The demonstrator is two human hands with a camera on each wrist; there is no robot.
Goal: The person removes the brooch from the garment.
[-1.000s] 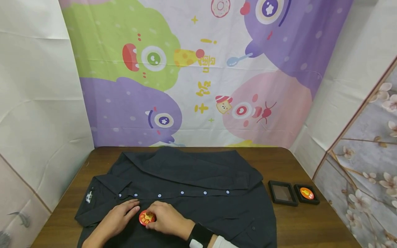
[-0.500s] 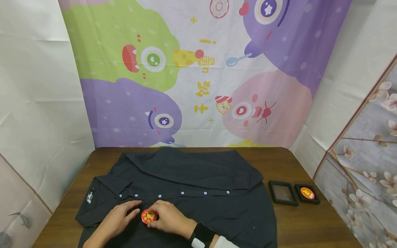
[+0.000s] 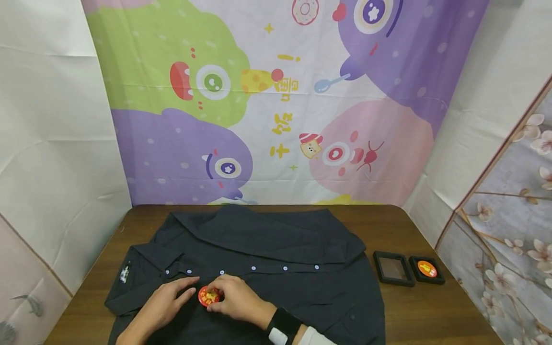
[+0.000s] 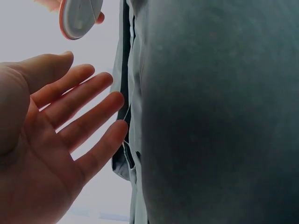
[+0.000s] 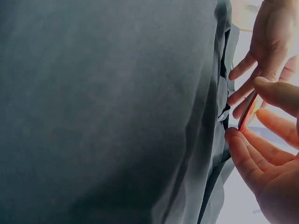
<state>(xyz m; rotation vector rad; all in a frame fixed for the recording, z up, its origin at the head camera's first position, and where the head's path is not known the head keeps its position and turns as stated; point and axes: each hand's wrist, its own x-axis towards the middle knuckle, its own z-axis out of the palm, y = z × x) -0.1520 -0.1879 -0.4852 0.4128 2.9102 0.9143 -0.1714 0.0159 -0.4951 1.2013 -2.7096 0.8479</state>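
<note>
My right hand (image 3: 241, 299) pinches a round red pin badge (image 3: 208, 297) with a yellow print by its edge, between thumb and fingers. Seen from the left wrist, the badge's pale back (image 4: 81, 18) carries a thin wire pin. The badge is held over a dark button-up shirt (image 3: 276, 239) spread on the table, just below its row of pale buttons. To the left of the badge, my left hand (image 3: 166, 304) hovers over the shirt, holding nothing. Its fingers (image 4: 88, 112) are spread and nearly straight, tips close to the cloth in the left wrist view.
Right of the shirt on the brown table (image 3: 414, 316) lie a black square frame (image 3: 409, 277) and a smaller black frame (image 3: 439, 278) holding an orange round badge (image 3: 427, 269). A cartoon-print cloth (image 3: 276, 182) hangs behind the table.
My right hand has carried the badge slightly right and away from me, toward the button row. The left hand has shifted a little to the right.
</note>
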